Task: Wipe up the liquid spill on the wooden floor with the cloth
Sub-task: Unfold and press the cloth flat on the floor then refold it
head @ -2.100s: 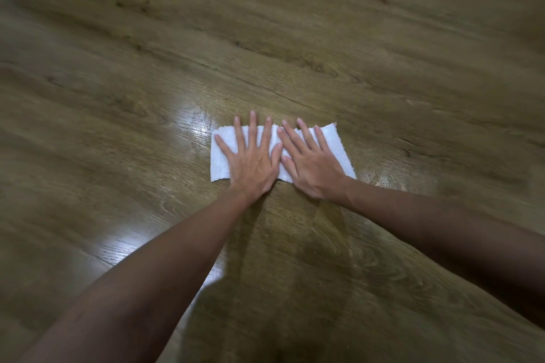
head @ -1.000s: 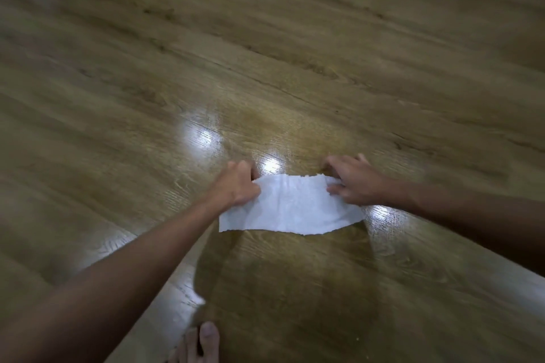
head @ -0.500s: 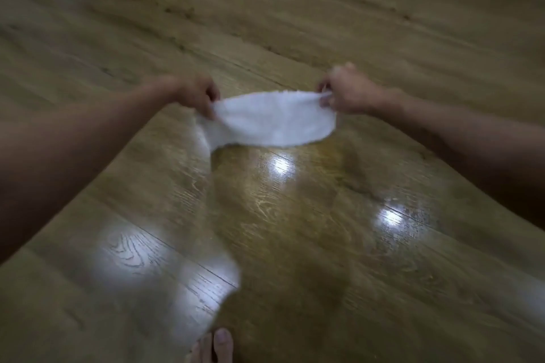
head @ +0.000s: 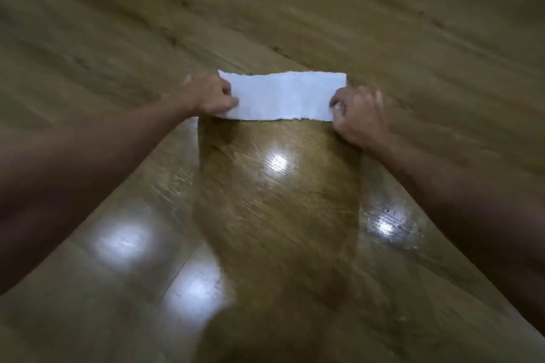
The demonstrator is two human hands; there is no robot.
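Both hands, left hand (head: 210, 97) and right hand (head: 358, 115), pinch the ends of the white cloth (head: 283, 96), stretched flat over the wooden floor (head: 383, 23): judged mid-wipe (wet sheen nearer), next drawing it back across.

I see a wooden floor (head: 383, 23) with brown planks running diagonally. Near me it shines with bright light reflections, and on the right near side small wet droplets (head: 389, 215) lie on it.
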